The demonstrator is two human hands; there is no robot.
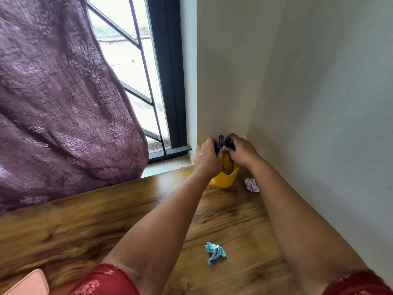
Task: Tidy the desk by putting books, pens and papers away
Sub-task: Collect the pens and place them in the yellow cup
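A yellow cup (225, 179) stands in the far corner of the wooden desk (85, 220), against the wall. Both hands are over its mouth. My left hand (207, 157) is closed around blue pens (220, 139) whose tops stick up between the hands. My right hand (240, 152) grips the same bunch from the right. The lower ends of the pens go down into the cup and are mostly hidden. A crumpled blue paper (215, 252) lies on the desk between my forearms. A crumpled white paper (252, 184) lies just right of the cup.
A purple curtain (63, 103) hangs at the left over a barred window (136, 71). Cream walls (308, 92) close the corner behind and to the right of the cup. A pink object (32, 284) shows at the bottom left edge.
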